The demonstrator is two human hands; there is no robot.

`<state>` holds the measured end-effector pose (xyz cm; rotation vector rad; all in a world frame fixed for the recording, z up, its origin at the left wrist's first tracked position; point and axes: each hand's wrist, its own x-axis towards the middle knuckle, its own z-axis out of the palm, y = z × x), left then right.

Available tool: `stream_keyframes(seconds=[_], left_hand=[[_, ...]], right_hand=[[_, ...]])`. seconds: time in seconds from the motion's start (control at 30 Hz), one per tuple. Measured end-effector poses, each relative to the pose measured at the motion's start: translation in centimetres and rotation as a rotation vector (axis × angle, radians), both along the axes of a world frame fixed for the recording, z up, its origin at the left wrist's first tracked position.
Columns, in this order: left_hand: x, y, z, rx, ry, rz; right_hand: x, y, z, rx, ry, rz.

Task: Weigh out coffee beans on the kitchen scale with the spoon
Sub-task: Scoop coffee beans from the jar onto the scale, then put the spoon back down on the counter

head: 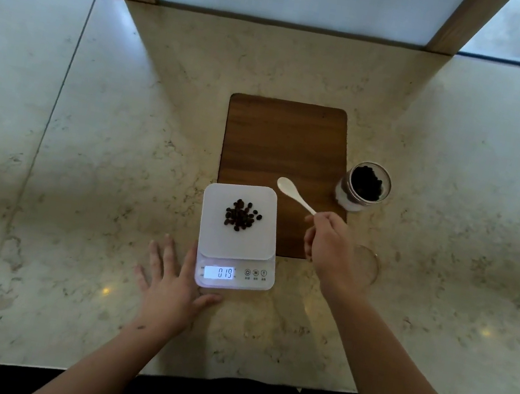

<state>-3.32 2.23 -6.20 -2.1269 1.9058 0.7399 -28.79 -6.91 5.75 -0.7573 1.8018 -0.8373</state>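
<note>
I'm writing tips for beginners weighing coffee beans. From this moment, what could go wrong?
The left hand lies against the kitchen scale; pressing on it could skew the reading on the display. The coffee beans sit loose on the flat platform and might roll off as more land. The right hand carrying the spoon could knock the open jar.

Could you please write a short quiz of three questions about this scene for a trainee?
1. True or false: the spoon is loaded with beans.
2. What does the right hand hold: A the jar, B the spoon, C the scale?
3. Fill in: the left hand rests flat on the ____.

Key:
1. False; its bowl looks empty, while beans lie on the scale.
2. B.
3. Counter, beside the scale.
</note>
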Motion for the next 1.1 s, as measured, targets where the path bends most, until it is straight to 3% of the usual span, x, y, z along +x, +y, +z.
stream_keyframes(seconds=[0.1,0.27,0.37,0.6,0.77,0.97,1.1], left_hand=[[0.0,-0.1,0.0,0.005,-0.003,-0.009],[-0.2,-0.1,0.1,0.011,-0.016,-0.012],[0.0,0.0,0.3,0.005,-0.012,-0.002],[-0.1,0.0,0.4,0.002,0.006,0.0],[-0.1,-0.1,0.5,0.002,-0.027,-0.014],[-0.1,-0.7,2.5,0.029,0.005,-0.038],[1.2,-0.9,3.7,0.024,0.077,-0.057]], right_hand=[[2.2,0.8,-0.3,0.093,-0.064,0.069],[6.8,1.4,-0.3,0.353,-0.41,0.057],[8.7,1.9,-0.1,0.363,-0.498,0.092],[7.0,1.8,0.0,0.343,-0.493,0.143],[7.4,1.1,0.1,0.286,-0.316,0.311],[13.2,-0.6,-0.6,0.323,-0.493,0.394],[16.4,-2.1,-2.0,0.368,-0.503,0.356]])
